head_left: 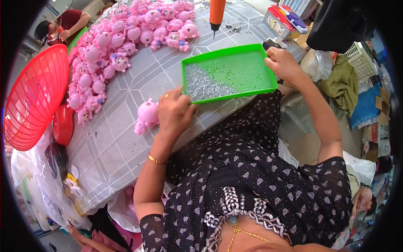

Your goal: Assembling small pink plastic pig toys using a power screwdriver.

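A bright green perforated tray point(247, 91) is held between my two hands at the table's near edge. Many small silvery screws point(205, 84) lie heaped in its left end, and the right part shows bare holes. My left hand point(173, 110) closes on the tray's near left corner. At the far right corner, my right hand point(285, 65) grips the rim. A single pink plastic toy figure point(147, 114) lies just left of my left hand, partly hidden by it. Above the tray hangs an orange electric screwdriver point(216, 14), its bit pointing down.
A large pile of pink toy figures point(126, 35) covers the far left of the grey patterned table point(121, 151). A red basket point(37, 98) stands at the left edge. Another person point(69, 25) sits beyond. A red box point(279, 21) and loose dark screws point(233, 28) lie at the back.
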{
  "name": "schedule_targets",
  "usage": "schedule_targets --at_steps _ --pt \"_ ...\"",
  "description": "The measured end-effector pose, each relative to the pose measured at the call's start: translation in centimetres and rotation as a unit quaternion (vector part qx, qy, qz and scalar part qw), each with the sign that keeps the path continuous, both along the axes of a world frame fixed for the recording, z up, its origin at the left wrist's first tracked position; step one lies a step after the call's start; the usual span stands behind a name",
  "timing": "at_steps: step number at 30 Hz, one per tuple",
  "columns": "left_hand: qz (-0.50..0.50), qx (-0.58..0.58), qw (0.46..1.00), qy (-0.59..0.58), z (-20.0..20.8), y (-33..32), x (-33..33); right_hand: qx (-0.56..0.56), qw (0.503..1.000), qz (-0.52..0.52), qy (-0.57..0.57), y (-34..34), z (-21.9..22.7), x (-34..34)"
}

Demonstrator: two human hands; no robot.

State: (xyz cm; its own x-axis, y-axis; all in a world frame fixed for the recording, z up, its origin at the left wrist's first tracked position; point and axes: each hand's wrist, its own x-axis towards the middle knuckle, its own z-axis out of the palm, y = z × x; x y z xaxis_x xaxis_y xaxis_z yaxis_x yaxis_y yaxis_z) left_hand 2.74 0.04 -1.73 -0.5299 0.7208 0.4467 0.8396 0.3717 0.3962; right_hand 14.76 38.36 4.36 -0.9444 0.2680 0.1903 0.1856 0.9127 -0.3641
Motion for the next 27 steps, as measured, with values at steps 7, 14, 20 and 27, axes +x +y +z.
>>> schedule_targets --at_steps 7,14,20,27 --pt "0.018 -0.029 0.998 0.048 -0.3 0.6 -0.6 -0.366 0.915 -0.17 -0.027 -2.6 -5.9 4.7" --pt "0.077 0.004 0.997 0.018 0.7 0.9 3.2 -0.248 0.968 -0.026 0.009 0.8 -6.2 2.7" --pt "0.072 0.052 0.991 -0.097 -0.6 2.5 3.4 -0.313 0.943 -0.09 -0.064 -0.5 -5.6 4.0" --pt "0.066 0.134 0.959 -0.24 0.2 5.3 -0.4 -0.397 0.899 -0.049 -0.177 -6.9 -3.0 8.7"
